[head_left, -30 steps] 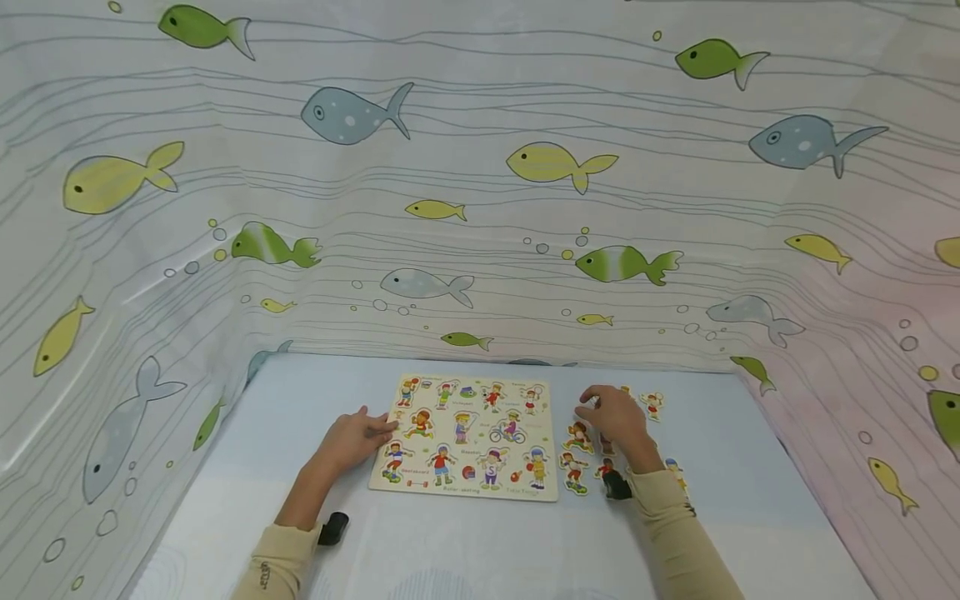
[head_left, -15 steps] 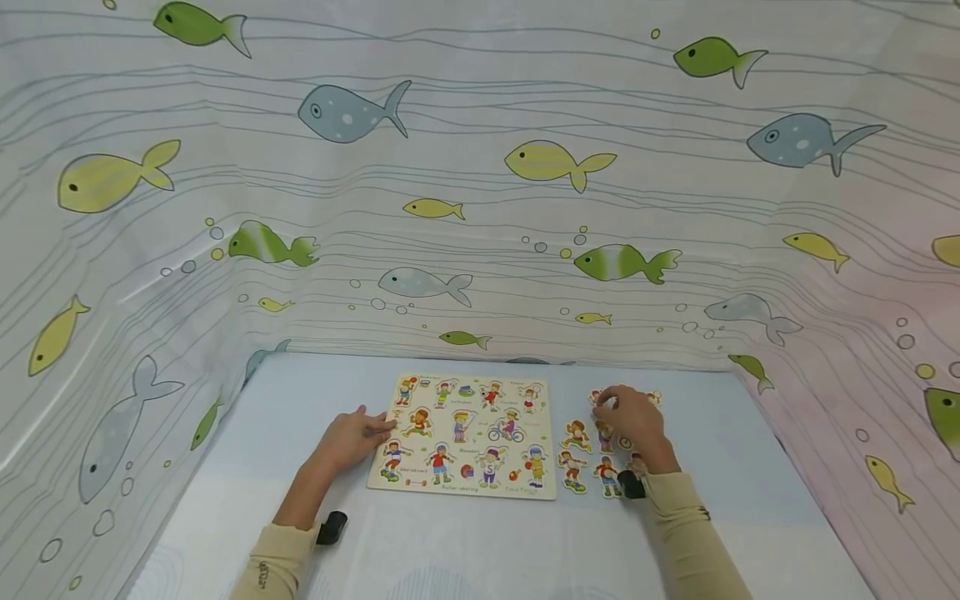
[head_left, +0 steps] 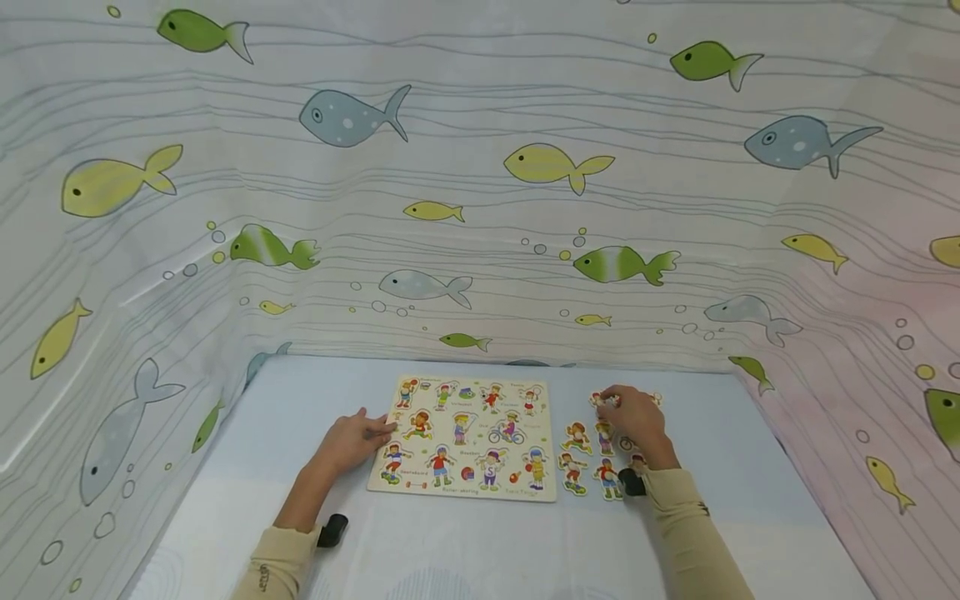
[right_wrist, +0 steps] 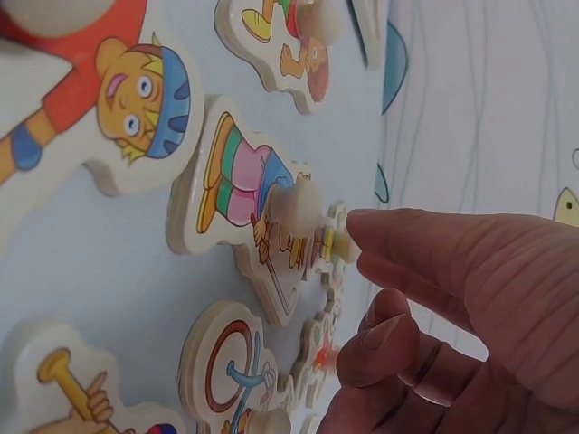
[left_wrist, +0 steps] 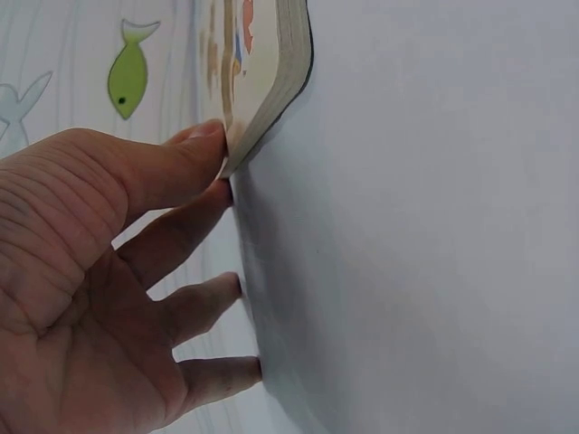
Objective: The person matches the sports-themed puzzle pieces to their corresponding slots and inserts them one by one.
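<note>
A wooden puzzle board [head_left: 542,435] printed with children at sports lies mid-table. My left hand [head_left: 352,440] is at its left side. In the left wrist view the thumb [left_wrist: 185,167] touches the board's edge, and the other fingers are spread with their tips on the table. My right hand [head_left: 636,418] is over the loose pieces right of the board. Its thumb and index fingertips [right_wrist: 380,226] come together at the small knob of a back-row puzzle piece [head_left: 597,400]. Nearer lies a golf-player piece [right_wrist: 240,185] with its own knob; the hand partly hides a bicycle piece [right_wrist: 226,357].
More loose pieces stand in rows by the right hand: a runner [head_left: 577,435], a skateboarder [head_left: 573,473] and a roller skater [head_left: 607,479]. Black wrist cameras [head_left: 333,531] sit on both wrists. A fish-patterned sheet [head_left: 495,242] walls in the table's back and sides.
My right hand has shifted right along the back pieces, uncovering the golf player and roller skater, and has since stayed nearly still. My left hand and the board have not moved.
</note>
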A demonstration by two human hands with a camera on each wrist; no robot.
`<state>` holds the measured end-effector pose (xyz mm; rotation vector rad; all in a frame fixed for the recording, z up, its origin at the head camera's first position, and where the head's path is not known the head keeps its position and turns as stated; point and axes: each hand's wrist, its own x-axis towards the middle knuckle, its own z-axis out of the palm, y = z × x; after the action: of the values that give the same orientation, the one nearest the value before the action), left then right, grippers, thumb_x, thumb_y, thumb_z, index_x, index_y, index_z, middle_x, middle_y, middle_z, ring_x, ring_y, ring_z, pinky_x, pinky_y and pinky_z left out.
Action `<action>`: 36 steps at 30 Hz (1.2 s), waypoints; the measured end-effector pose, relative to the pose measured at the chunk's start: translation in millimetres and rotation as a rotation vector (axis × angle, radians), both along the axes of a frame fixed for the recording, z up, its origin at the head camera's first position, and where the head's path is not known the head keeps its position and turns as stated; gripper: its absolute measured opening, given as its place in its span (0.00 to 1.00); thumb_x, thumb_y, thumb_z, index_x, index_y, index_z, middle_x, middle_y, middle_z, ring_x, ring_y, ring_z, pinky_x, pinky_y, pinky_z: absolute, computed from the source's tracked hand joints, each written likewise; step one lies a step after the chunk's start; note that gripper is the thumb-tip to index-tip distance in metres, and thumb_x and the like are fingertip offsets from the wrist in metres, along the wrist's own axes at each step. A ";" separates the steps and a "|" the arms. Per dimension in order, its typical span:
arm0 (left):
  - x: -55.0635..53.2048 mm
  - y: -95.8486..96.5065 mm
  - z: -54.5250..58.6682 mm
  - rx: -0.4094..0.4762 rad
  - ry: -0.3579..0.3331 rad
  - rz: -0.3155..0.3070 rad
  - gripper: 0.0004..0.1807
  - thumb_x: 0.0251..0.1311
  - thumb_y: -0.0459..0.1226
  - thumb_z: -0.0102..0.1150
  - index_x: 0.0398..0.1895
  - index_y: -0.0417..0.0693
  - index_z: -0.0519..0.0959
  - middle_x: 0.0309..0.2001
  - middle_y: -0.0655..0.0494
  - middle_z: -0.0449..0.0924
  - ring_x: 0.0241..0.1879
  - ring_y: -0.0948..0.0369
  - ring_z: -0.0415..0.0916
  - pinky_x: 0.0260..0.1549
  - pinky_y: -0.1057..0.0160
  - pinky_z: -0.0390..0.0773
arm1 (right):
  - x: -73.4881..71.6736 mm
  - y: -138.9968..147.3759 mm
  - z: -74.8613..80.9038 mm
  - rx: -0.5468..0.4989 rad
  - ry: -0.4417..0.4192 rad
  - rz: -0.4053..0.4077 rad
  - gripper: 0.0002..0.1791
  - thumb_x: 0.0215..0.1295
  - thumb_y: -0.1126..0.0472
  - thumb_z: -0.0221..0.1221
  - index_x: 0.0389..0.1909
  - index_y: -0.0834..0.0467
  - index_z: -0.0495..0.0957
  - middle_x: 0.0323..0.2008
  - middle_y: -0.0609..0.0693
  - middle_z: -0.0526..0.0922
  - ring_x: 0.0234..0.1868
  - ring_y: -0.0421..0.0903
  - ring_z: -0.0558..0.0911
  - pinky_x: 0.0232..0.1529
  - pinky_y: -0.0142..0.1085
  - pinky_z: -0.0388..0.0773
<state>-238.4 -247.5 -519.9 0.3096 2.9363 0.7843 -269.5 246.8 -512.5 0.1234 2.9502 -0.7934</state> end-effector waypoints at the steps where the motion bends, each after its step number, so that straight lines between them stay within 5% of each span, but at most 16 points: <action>1: -0.2 -0.2 -0.6 -0.001 -0.002 0.003 0.14 0.62 0.39 0.65 0.50 0.49 0.85 0.59 0.46 0.77 0.67 0.35 0.58 0.64 0.34 0.57 | -0.8 0.2 -0.9 -0.003 -0.002 -0.002 0.20 0.62 0.53 0.65 0.53 0.57 0.82 0.40 0.55 0.83 0.30 0.49 0.78 0.25 0.41 0.74; 16: -1.4 -2.8 -4.1 -0.004 0.024 0.004 0.14 0.62 0.39 0.65 0.50 0.49 0.85 0.58 0.46 0.78 0.67 0.34 0.59 0.64 0.33 0.57 | -5.1 -5.9 -3.9 0.059 -0.007 -0.032 0.13 0.63 0.56 0.64 0.46 0.58 0.83 0.42 0.58 0.84 0.29 0.50 0.76 0.25 0.42 0.74; 36: -0.4 -2.4 -4.1 -0.003 0.003 0.011 0.14 0.63 0.39 0.65 0.51 0.50 0.85 0.60 0.48 0.77 0.68 0.35 0.58 0.65 0.34 0.56 | -5.8 -7.3 -4.1 0.025 0.042 -0.033 0.12 0.64 0.57 0.62 0.45 0.57 0.83 0.29 0.50 0.83 0.23 0.46 0.75 0.18 0.38 0.69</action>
<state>-238.8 -249.9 -524.1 0.2945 2.9445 0.7812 -275.4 239.5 -516.7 0.1596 3.0057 -0.7729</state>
